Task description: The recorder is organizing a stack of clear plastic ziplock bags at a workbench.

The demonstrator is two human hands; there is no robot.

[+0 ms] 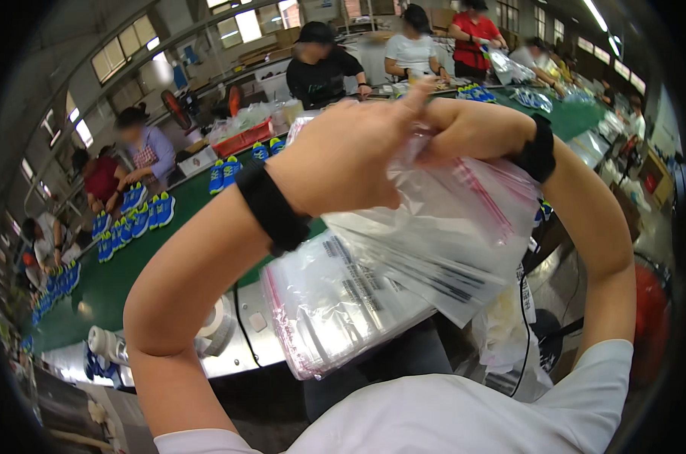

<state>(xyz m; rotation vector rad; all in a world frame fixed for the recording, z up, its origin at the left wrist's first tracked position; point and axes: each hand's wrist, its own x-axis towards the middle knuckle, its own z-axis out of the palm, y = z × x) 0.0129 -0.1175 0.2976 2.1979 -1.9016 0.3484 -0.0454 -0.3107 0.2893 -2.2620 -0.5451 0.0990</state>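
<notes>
Both my hands are raised in front of me, each wrist in a black band. My left hand (350, 155) and my right hand (464, 129) meet at the top of a clear plastic zip bag (449, 227) with a red seal strip, pinching its upper edge. The bag hangs down and slants to the right. Below it lies a stack of the same clear bags (328, 310) with printed labels, resting on a metal worktop (241, 344).
A long green conveyor belt (124, 272) runs from lower left to upper right, lined with blue sports shoes (142, 216). Several people work along its far side. A tape roll (218, 321) sits on the metal top, and a red tray (245, 136) stands by the belt.
</notes>
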